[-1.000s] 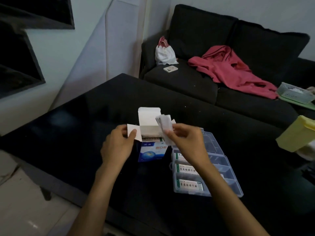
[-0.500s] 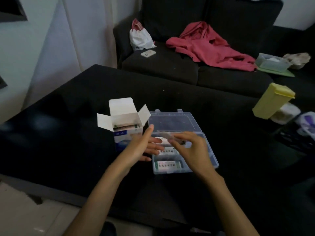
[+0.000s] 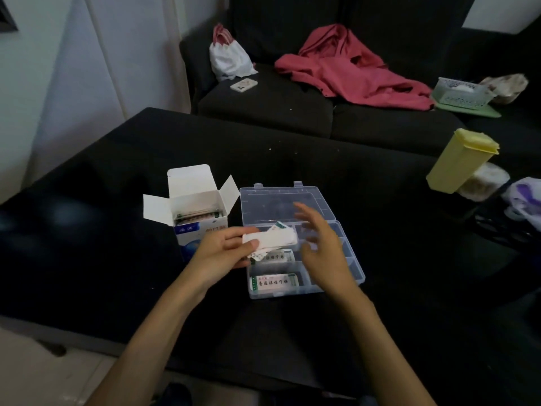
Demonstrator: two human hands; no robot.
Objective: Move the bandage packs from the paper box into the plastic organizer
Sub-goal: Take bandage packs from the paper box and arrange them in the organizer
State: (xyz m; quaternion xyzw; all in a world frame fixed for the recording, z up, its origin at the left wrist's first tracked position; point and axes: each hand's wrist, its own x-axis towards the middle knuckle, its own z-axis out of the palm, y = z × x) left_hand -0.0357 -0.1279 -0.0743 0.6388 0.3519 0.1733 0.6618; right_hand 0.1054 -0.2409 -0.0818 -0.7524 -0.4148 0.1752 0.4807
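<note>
The left hand (image 3: 222,253) pinches a small stack of bandage packs (image 3: 270,239) just above the plastic organizer (image 3: 348,259), long axis running left-right. The right hand (image 3: 320,250) hovers beside it, fingers spread and empty — the nearer one to take over. More packs remain in the paper box (image 3: 193,212). Labelled packs already lie in the near compartments — the print is too blurred to read.

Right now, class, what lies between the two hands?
In the head view, white bandage packs gripped by the left hand bridge toward the open right hand, above the plastic organizer.
</note>
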